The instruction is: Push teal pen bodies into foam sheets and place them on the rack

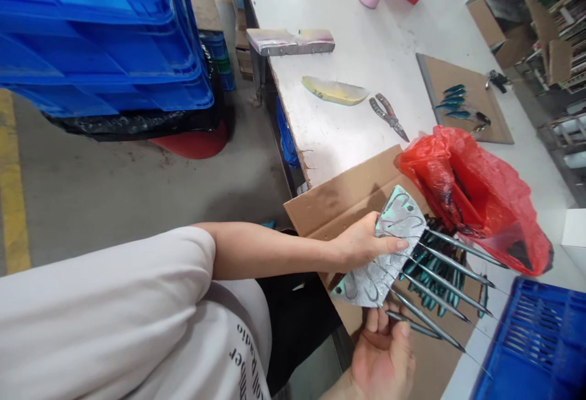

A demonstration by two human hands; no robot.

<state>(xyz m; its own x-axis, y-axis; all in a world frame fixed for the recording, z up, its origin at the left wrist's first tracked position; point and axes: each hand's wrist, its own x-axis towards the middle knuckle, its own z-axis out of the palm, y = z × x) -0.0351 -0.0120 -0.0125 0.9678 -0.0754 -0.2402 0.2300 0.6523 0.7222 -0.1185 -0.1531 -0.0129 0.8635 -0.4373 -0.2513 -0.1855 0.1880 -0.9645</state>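
My left hand (359, 244) grips a fan-shaped silvery plate (366, 275) with a greenish edge, thumb on top and fingers beneath. Curved wire hooks lie against the plate's face. Several slim dark, spindle-shaped fishing lures (446, 265) stick out from it towards the right, with thin wires trailing from some tips. Palm up, my right hand (384, 351) has its fingers curled at the near end of the lowest lure, just below the plate's edge. Under these, more teal and dark lures (433, 287) lie on cardboard (343, 210).
A red plastic bag (485, 198) sits beside the cardboard; a blue crate (535, 339) is at lower right. On the white table (329, 137) lie pliers (389, 116), a yellowish curved piece (334, 90), a long block (293, 43) and a board (476, 113) with lures. Blue bins (101, 52) stand left.
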